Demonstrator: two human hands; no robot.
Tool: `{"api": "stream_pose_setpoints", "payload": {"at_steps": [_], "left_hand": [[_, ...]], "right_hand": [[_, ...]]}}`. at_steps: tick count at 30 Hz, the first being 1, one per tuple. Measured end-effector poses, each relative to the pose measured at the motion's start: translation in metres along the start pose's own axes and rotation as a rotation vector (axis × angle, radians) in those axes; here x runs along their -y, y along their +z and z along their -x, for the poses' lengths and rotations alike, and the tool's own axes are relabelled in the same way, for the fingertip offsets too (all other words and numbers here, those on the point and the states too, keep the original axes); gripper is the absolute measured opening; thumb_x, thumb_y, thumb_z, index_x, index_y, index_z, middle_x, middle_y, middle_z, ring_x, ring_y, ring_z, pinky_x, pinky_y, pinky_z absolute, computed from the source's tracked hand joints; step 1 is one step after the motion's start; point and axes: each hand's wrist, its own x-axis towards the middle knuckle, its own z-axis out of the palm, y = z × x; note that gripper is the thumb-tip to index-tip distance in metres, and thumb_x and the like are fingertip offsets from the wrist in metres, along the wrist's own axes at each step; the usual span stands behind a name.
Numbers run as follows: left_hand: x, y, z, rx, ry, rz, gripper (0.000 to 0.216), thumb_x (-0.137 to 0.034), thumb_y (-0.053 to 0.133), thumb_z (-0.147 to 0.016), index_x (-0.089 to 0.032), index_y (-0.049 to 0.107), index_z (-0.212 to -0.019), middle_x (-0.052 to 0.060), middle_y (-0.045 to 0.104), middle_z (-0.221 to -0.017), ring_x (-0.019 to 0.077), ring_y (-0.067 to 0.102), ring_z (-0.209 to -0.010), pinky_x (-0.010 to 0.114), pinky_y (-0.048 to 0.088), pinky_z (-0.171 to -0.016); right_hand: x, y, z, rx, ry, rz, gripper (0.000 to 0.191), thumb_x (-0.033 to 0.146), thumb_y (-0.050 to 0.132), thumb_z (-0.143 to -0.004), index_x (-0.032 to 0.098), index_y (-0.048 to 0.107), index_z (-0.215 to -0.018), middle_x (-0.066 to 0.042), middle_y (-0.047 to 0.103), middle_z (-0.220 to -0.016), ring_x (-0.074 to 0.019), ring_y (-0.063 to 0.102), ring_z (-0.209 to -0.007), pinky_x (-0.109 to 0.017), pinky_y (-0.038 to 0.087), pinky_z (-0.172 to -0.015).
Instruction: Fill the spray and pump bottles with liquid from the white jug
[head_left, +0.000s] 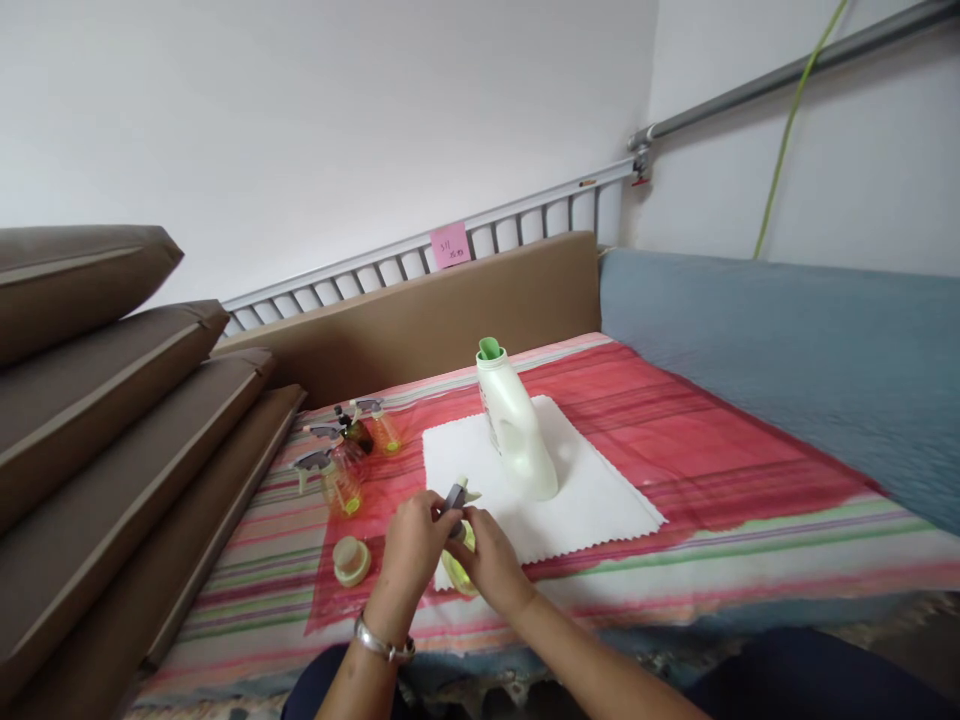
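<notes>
A small clear spray bottle (pixel 457 572) with yellow-green liquid stands at the near left edge of the white cloth (pixel 585 500). My left hand (pixel 411 545) is closed on its grey and white spray head (pixel 454 497), at the bottle's top. My right hand (pixel 491 562) wraps the bottle just below the neck; its fingers hide part of it. Whether the head is seated on the neck, I cannot tell. Behind my hands a pale green-white detergent jug (pixel 517 440) stands upright on the cloth, uncapped, with a green spout (pixel 490 348) in its mouth.
Left of my hands, a pale cap (pixel 351 561) lies on the striped red bedspread (pixel 637 400). Several spray bottles (pixel 341 490) are grouped farther back, one of them dark (pixel 358 432). Stacked brown cushions (pixel 112 440) rise at left; a blue-covered backrest (pixel 787 370) bounds the right.
</notes>
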Motion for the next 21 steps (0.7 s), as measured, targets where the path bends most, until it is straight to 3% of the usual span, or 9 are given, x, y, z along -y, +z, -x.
{"api": "stream_pose_setpoints", "payload": {"at_steps": [21], "left_hand": [[-0.0002,0.0014,0.0008,0.004,-0.005,0.024,0.013,-0.026,0.059,-0.072,-0.015,0.063,-0.068,0.002,0.059,-0.063,0.0149,0.051,-0.06,0.024,0.029,-0.055]], "right_hand": [[0.001,-0.004,0.0002,0.014,-0.039,-0.02,0.019,0.028,0.057,-0.084,0.019,0.057,-0.101,-0.008,0.065,-0.096,-0.0242,0.06,-0.092,-0.036,0.046,-0.079]]}}
